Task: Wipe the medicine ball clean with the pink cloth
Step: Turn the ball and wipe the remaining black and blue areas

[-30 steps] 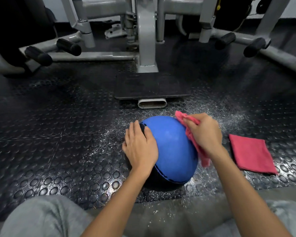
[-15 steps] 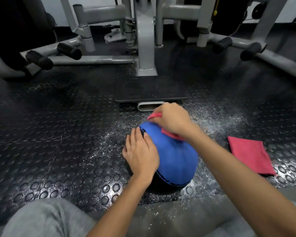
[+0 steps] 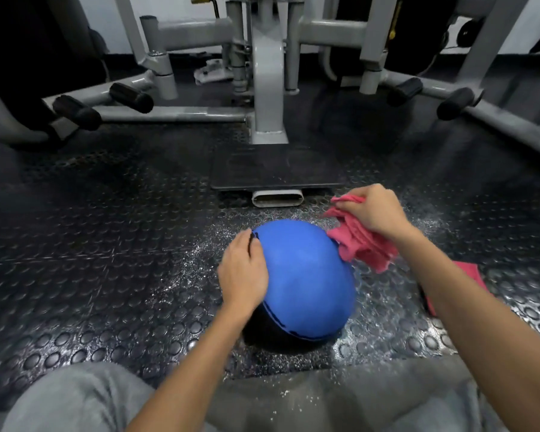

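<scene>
The floor [image 3: 91, 244] is covered in black rubber matting studded with raised round dots, and glare is thrown off it in patches. White specks [image 3: 197, 257] are scattered over its middle. A grey-painted steel exercise machine [image 3: 267, 88] is set at the far side, with a black foot plate [image 3: 275, 166] at its base and black padded rollers [image 3: 131, 98] on its side arms. A pale wall [image 3: 113, 23] is seen behind.
</scene>
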Motion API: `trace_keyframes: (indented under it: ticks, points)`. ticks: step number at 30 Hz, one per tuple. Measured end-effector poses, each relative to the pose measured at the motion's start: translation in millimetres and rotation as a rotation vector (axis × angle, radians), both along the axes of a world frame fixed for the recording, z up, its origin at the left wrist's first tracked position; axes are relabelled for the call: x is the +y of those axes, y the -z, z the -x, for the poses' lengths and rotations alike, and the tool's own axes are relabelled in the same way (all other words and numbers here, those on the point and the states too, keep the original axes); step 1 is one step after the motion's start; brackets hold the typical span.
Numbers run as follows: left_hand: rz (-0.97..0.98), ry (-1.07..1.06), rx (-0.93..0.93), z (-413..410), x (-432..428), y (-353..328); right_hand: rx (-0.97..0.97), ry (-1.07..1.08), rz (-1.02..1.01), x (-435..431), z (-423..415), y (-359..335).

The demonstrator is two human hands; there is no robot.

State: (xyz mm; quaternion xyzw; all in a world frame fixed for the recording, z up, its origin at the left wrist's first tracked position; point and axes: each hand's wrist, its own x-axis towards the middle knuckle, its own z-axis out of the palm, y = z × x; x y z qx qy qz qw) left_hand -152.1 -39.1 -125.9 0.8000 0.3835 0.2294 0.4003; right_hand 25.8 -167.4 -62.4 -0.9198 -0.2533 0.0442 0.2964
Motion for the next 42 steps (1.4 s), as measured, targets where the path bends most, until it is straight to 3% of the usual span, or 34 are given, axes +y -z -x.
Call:
trace_keyframes:
  ticks: [3, 6, 8, 11, 13, 15, 20, 23, 25, 28, 31, 34, 36, 40, 42]
  points:
    - [0.101, 0.003, 0.007, 1, 45, 1, -0.006, 0.012, -0.109, -30, 4, -3]
    - [0.017, -0.185, 0.134, 18, 80, 2, -0.005, 0.028, -0.133, -48, 7, -3]
    - [-0.019, -0.229, 0.079, 29, 86, -1, 0.014, 0.029, -0.139, -54, 6, 1]
    - [0.016, -0.082, -0.127, 32, 82, -7, 0.055, 0.005, -0.161, -51, 9, 9]
    - [-0.062, 0.018, -0.094, 31, 80, -6, 0.127, -0.031, -0.187, -43, 14, 13]
    - [-0.1, -0.022, -0.05, 33, 87, -3, 0.178, -0.073, -0.216, -34, 21, 18]
    - [0.136, -0.092, -0.102, 43, 115, -2, 0.239, -0.148, -0.302, -15, 38, 32]
    - [0.158, -0.164, -0.123, 40, 119, -2, 0.294, -0.152, -0.327, -9, 46, 42]
    - [0.116, -0.254, -0.049, 33, 118, -5, 0.295, -0.155, -0.335, -8, 52, 46]
    - [0.031, -0.304, 0.246, 14, 102, -17, 0.313, -0.141, -0.353, -11, 56, 50]
    - [-0.054, -0.18, 0.473, 7, 65, -35, 0.341, -0.1, -0.402, -16, 57, 49]
    - [-0.31, 0.071, 0.59, 16, 20, -49, 0.319, -0.05, -0.458, -23, 55, 44]
    - [-0.433, 0.221, 0.485, 18, 4, -55, 0.25, -0.013, -0.516, -30, 51, 42]
    - [-0.342, 0.343, 0.16, -22, 13, -64, 0.161, 0.067, -0.619, -58, 38, 37]
    - [-0.308, 0.454, 0.134, -49, 19, -61, 0.175, 0.134, -0.663, -75, 31, 38]
